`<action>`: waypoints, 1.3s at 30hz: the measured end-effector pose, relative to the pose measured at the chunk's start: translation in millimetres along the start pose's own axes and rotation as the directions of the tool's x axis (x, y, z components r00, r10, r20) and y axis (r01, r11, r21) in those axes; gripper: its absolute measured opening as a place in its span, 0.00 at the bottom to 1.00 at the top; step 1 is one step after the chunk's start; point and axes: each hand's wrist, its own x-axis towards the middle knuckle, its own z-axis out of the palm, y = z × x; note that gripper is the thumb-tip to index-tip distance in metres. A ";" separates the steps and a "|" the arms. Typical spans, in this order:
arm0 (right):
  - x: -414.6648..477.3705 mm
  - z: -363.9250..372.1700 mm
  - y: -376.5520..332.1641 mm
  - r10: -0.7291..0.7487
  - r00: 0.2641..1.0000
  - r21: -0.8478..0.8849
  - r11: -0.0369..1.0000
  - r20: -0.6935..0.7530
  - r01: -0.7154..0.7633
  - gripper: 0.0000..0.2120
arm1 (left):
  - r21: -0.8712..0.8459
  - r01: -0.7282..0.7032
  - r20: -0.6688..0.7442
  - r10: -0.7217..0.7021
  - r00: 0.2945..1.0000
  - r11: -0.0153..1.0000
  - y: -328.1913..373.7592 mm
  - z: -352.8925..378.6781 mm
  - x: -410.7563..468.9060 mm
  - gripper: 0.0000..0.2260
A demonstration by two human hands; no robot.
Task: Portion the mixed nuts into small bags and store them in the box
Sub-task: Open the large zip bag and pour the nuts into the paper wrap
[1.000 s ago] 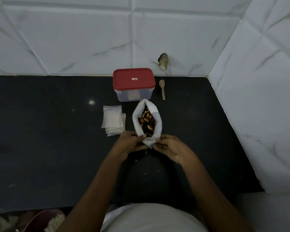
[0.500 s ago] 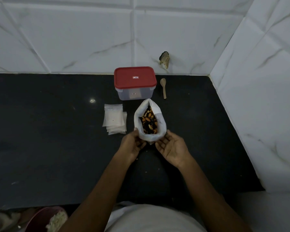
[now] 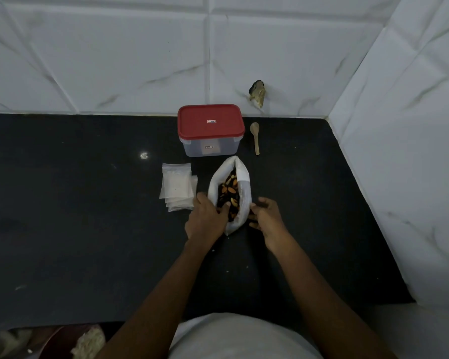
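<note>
you're holding the nut bag (image 3: 241,174) open on the counter, near the lidded box (image 3: 210,130): your left hand (image 3: 205,220) grips its left rim, your right hand (image 3: 266,216) curls round its right side. next, likely, take the spoon (image 3: 254,137) and one of the small bags (image 3: 178,186).

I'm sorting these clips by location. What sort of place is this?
Probably a home kitchen corner: a dark polished stone counter meets white marble-look wall tiles, with a red-lidded clear plastic food box and a small wooden spoon on it.
</note>
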 end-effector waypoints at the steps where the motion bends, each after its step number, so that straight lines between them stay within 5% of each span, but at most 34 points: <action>1: 2.9 1.1 -2.0 0.007 1.000 -0.015 1.000 0.013 -0.006 0.17 | -0.004 -0.052 -0.035 0.052 0.998 0.999 -0.2 0.1 2.1 0.28; 4: 11.6 5.1 -7.8 0.039 0.998 0.000 0.999 0.039 -0.039 0.17 | 0.028 -0.138 -0.029 0.139 0.990 0.990 -1.4 -2.8 12.1 0.27; 9: 21.9 11.8 -19.5 0.037 0.997 -0.086 0.996 0.062 -0.032 0.14 | 0.172 -0.157 0.077 0.145 0.986 0.972 -1.4 -12.1 25.6 0.13; 13: 27.6 14.6 -29.8 0.051 0.983 -0.040 0.998 0.179 -0.045 0.05 | 0.309 -0.145 0.191 0.088 0.978 0.940 8.0 -18.9 36.4 0.14; 15: 29.2 14.9 -35.2 0.053 0.984 -0.200 0.980 0.170 -0.018 0.05 | 0.329 -0.154 0.143 0.112 0.983 0.932 11.9 -16.9 42.0 0.17; 18: 34.2 16.3 -37.1 -0.097 0.994 -0.471 0.875 0.054 0.111 0.07 | 0.332 -0.200 0.050 0.195 0.980 0.922 16.2 -11.1 55.0 0.22; 22: 40.7 23.1 -39.5 -0.453 0.890 -0.636 0.672 0.053 0.380 0.16 | 0.352 -0.248 0.117 0.221 0.968 0.903 24.8 -8.9 68.7 0.16; 28: 50.9 33.0 -45.5 -0.448 0.880 -0.780 0.488 0.161 0.391 0.18 | 0.333 -0.196 0.242 0.118 0.963 0.922 26.6 -18.0 86.9 0.15; 30: 54.9 30.0 -48.1 -0.415 0.895 -0.765 0.520 0.162 0.380 0.16 | 0.284 -0.155 0.262 0.079 0.962 0.946 23.3 -17.9 94.2 0.16; 33: 57.4 21.6 -51.8 -0.281 0.950 -0.582 0.753 0.136 0.306 0.13 | -0.019 0.002 0.245 0.002 0.969 1.000 19.8 -17.9 97.1 0.12; 36: 53.2 16.2 -55.4 -0.093 0.986 -0.283 0.950 0.139 0.129 0.11 | -0.354 0.208 0.271 -0.113 0.956 0.912 23.6 -16.7 95.5 0.13; 39: 49.0 12.1 -59.6 0.074 0.979 -0.064 0.996 0.191 -0.063 0.12 | -0.485 0.468 0.427 -0.268 0.864 0.739 29.0 -19.4 90.4 0.16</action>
